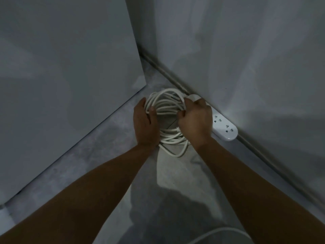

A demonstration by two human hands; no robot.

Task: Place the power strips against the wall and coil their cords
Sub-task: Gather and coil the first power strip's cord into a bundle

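A white power strip lies on the grey floor along the foot of the right wall, its sockets facing up. Its far end is hidden behind my right hand. Its white cord is gathered into a round coil of several loops just left of the strip. My left hand grips the coil's left side, thumb hooked over the strands. My right hand grips the coil's right side with curled fingers. The coil's lower loops sag to the floor between my wrists.
A tall grey panel stands at the left, forming a narrow corner with the right wall. A thin conduit runs along the wall's base. Another white cord curves across the floor at the bottom edge. The grey floor stretches toward me.
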